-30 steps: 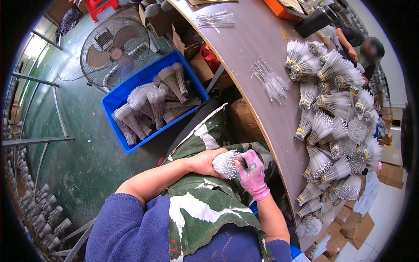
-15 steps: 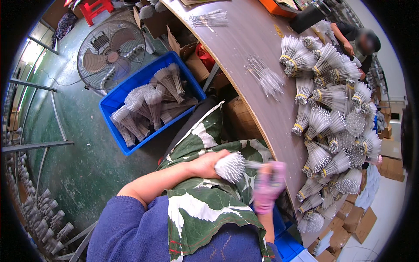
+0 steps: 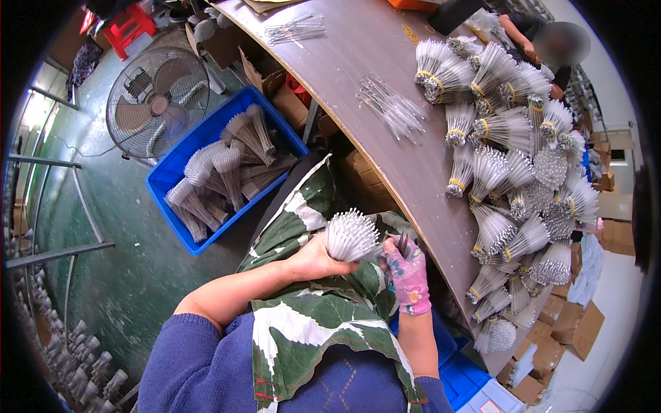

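Closer to the white-tipped bundle point(image 3: 352, 236) than half a second ago, the gloved right hand point(image 3: 409, 277) curls its fingers around a small dark tool point(image 3: 403, 241), kind unclear. Over the patterned apron point(image 3: 292, 329), the left hand point(image 3: 311, 261) wraps its fingers around the bundle, apparently keeping thin stems together. Right, on the tabletop point(image 3: 344, 76), yellow bands grip other bundles point(image 3: 508, 129).

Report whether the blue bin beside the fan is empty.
Not empty: several bundles of thin stems lie inside the blue bin.
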The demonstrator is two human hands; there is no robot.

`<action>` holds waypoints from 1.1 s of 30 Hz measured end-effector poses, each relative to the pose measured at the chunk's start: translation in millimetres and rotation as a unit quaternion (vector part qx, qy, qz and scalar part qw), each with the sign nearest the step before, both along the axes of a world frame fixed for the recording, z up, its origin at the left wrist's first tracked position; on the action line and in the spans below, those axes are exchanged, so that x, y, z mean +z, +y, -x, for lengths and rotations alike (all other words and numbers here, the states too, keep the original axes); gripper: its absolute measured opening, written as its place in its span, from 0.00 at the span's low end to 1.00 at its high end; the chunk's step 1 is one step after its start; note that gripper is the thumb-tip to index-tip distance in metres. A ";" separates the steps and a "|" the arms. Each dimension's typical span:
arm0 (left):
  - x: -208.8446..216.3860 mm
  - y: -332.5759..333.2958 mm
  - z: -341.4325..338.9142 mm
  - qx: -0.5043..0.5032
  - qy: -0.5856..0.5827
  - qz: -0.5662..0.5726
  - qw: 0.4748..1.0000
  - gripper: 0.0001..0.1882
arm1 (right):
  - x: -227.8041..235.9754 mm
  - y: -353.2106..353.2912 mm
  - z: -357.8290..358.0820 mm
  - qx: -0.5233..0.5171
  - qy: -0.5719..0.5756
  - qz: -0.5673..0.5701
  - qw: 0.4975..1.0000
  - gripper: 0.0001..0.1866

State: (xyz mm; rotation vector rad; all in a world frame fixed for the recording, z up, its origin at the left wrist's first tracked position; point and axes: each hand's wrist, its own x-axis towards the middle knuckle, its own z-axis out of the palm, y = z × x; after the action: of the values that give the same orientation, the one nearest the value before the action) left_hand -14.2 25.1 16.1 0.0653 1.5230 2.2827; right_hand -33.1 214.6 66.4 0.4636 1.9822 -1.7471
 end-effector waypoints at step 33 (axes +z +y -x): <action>-20.7 -8.1 -5.2 -0.039 -0.185 -0.168 0.968 0.24 | 5.9 -1.6 -2.4 -0.070 -0.019 0.138 0.988 0.06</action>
State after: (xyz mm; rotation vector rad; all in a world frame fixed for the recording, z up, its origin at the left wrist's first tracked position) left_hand -9.0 17.0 -4.5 -0.1936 0.9255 2.3047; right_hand -30.7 213.0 72.3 0.5461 1.6809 -2.0468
